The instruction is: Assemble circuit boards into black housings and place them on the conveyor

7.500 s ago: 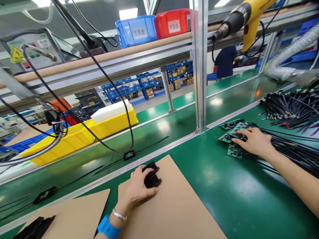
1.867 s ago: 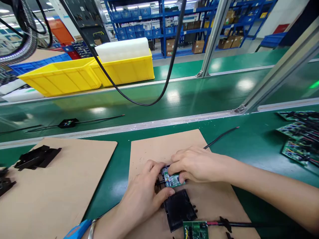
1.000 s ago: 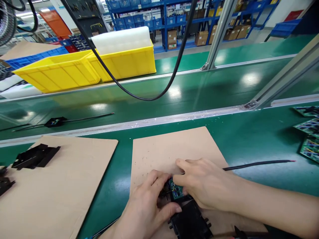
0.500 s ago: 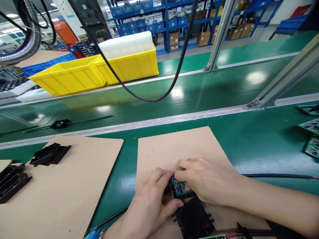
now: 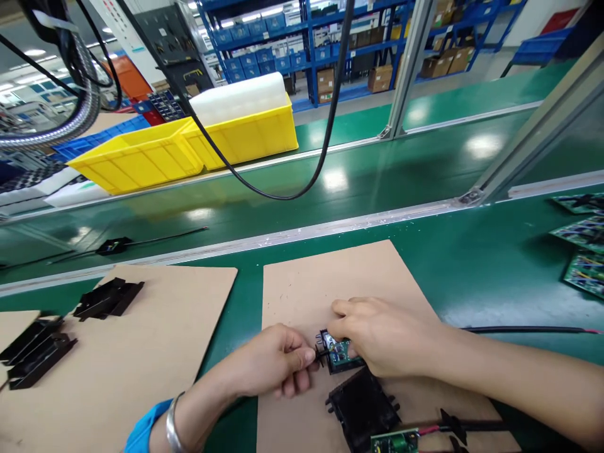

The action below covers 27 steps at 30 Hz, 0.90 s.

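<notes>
My right hand (image 5: 382, 336) lies curled over a small green circuit board (image 5: 338, 352) seated in a black plastic housing, fingers pressing on it. My left hand (image 5: 271, 368) pinches the housing's left end, at a thin black stub. Both rest on a brown cardboard sheet (image 5: 330, 283). A black cable (image 5: 528, 329) runs right from under my right wrist. A second black housing (image 5: 362, 409) lies just in front, with another green board (image 5: 394, 441) on a wire beside it.
A second cardboard sheet (image 5: 155, 352) at left carries black housings (image 5: 108, 297). Green circuit boards (image 5: 582, 248) lie at far right. Beyond the metal rail (image 5: 302, 233) runs a green conveyor with a wired part (image 5: 113, 245), yellow bins (image 5: 189, 141) and a hanging black cable (image 5: 283, 189).
My left hand has slid left and closed into a pinch on the housing's end. My right hand stays on the board. The view tilted slightly, showing the lower board again.
</notes>
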### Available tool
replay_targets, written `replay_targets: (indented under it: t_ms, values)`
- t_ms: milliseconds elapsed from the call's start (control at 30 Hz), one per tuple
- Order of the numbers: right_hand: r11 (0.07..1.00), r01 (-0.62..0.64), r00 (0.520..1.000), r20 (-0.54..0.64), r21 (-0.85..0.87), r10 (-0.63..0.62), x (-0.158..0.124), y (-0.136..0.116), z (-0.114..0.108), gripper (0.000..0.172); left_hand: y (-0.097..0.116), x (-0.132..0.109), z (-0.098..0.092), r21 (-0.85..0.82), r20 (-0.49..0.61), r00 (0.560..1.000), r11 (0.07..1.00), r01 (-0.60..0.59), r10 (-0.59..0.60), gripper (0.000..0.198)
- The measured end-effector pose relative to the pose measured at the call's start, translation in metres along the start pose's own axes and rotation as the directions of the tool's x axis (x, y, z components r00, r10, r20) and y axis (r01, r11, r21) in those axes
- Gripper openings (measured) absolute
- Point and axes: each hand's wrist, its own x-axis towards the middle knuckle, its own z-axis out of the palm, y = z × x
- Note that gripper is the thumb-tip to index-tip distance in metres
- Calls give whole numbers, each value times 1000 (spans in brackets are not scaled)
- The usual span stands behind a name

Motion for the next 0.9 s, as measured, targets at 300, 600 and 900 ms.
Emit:
replay_targets:
  t_ms: [300,600,900]
  values:
    - [999,42,998,-36,-24,-43,-2,-3,-5,15,-3,-3,44,725,-377,604,629,-280,702,18]
    - [1000,22,998,-59,-2,-22,-3,-1,-4,19,-40,11,58,994,-95,433,61,90,896,28]
    - [998,18,997,-76,61,-14,11,-6,-13,16,-30,1,74,950,-134,571,-59,307,810,32]
